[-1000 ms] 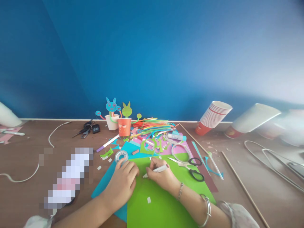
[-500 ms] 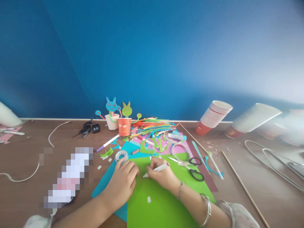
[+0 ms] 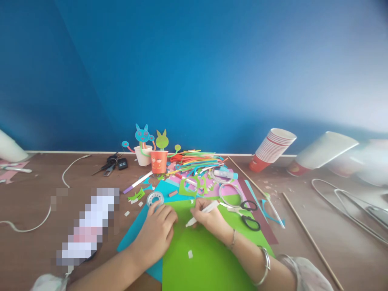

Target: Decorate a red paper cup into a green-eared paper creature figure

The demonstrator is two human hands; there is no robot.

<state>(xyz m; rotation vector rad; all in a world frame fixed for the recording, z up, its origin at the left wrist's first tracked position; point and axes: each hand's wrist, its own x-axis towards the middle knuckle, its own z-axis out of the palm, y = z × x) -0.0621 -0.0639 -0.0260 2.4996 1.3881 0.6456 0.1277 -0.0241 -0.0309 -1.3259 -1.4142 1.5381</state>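
In my right hand (image 3: 207, 216) is a white marker (image 3: 194, 221), its tip pointing down-left at the green paper (image 3: 206, 258). My left hand (image 3: 160, 228) lies over the left edge of that sheet and the blue paper (image 3: 130, 236), fingers curled together; whether anything is under them is hidden. Just above its fingertips sits a tape roll (image 3: 155, 198). Scissors (image 3: 242, 211) with black handles rest to the right of my right hand. A small white scrap (image 3: 190, 254) lies on the green sheet.
Behind stand a red cup (image 3: 159, 162) and a white cup (image 3: 142, 157) with paper animal figures, beside colourful pipe cleaners (image 3: 200, 159). Stacked cups (image 3: 274, 147) lean at the back right. A wooden stick (image 3: 312, 238) lies at the right, keys (image 3: 112, 162) at the back left.
My right hand has shifted slightly up and right with the marker, whose tip has moved a little to the right. My left hand stays in place.
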